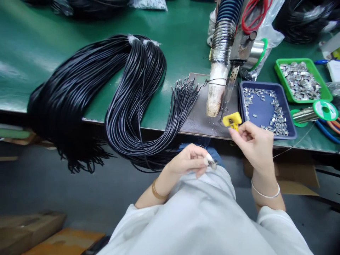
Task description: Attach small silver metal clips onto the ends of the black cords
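My left hand pinches a small metal connector shell between thumb and fingers, over my lap. The fingertips there look white, perhaps covered. At the bench edge, my right hand grips a small yellow plastic piece by its lower end; its exact kind is unclear. Just behind that piece stand the soldering machine's tip and a white-wrapped fume hose. To the right of it is a blue-grey tray with many small metal shells. A bundle of black cables lies left, its stripped ends on a brown board.
A green tray heaped with metal pieces sits beyond the blue-grey one. Solder wire spools stand at the right, another spool behind the machine. A second black cable bundle hangs over the front edge of the green bench.
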`<state>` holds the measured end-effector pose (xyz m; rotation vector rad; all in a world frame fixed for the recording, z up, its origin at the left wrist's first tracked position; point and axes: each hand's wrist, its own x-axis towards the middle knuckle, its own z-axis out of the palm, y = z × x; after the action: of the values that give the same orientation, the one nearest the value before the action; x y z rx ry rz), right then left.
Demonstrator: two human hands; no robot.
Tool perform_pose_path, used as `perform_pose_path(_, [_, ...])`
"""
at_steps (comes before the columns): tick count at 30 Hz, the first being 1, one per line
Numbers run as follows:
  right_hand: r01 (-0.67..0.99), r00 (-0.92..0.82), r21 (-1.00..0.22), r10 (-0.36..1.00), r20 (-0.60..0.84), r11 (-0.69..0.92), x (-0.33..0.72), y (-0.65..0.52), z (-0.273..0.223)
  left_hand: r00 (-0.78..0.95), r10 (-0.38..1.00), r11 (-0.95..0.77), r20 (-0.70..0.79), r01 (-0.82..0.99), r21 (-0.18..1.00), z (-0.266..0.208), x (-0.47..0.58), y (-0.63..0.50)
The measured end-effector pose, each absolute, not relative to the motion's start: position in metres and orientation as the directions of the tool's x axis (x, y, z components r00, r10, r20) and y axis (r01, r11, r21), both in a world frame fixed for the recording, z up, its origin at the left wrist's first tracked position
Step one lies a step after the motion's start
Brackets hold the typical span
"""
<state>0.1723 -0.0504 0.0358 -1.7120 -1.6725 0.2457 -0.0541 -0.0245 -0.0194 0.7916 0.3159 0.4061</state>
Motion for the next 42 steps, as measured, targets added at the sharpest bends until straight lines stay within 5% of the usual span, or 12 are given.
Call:
perform_pose_path(3, [0.81,0.113,-0.56,0.892,0.439,0.173,0.172,-0.049,0.036,0.771,0.623,0.63,-0.131,-0.395,0.668,-0.023,-0.057,-0.019])
perform_pose_path(8, [0.907,-0.154,-0.346,0.954,0.257,0.24,0.176,-0.046,0.03,0.685,0.718,0.576,-0.123,-0.485,0.658,-0.011,-0.061,-0.007])
perform_pose_path(12, [0.963,-0.021,-0.254,0.961,0.277,0.094,0.183,-0.045,0.023,0.613,0.769,0.516,-0.179,-0.43,0.741,0.001,-0.052,-0.002])
perform_pose_path(14, [0.951,0.106,-0.307,0.914,0.392,0.021,0.183,-0.045,0.023,0.578,0.794,0.471,-0.188,-0.391,0.791,0.002,-0.04,0.0])
perform_pose_path(17, [0.82,0.321,-0.566,0.756,0.57,0.078,0.175,-0.047,0.025,0.5,0.849,0.381,-0.172,-0.353,0.855,0.0,-0.02,0.002])
perform_pose_path(21, [0.591,0.431,-0.776,0.727,0.535,0.221,0.159,-0.053,0.022,0.386,0.91,0.274,-0.152,-0.283,0.919,-0.003,-0.003,0.006])
perform_pose_path(27, [0.705,0.188,-0.636,0.781,0.595,0.314,0.149,-0.049,0.004,0.364,0.922,0.247,-0.13,-0.294,0.923,0.002,0.005,0.01])
perform_pose_path(35, [0.643,0.203,-0.679,0.777,0.596,0.353,0.147,-0.04,0.0,0.381,0.918,0.263,-0.113,-0.369,0.891,0.002,0.009,0.017])
perform_pose_path(42, [0.753,0.133,-0.571,0.774,0.619,0.328,0.147,-0.037,0.013,0.364,0.924,0.257,-0.117,-0.365,0.895,0.01,0.009,0.018])
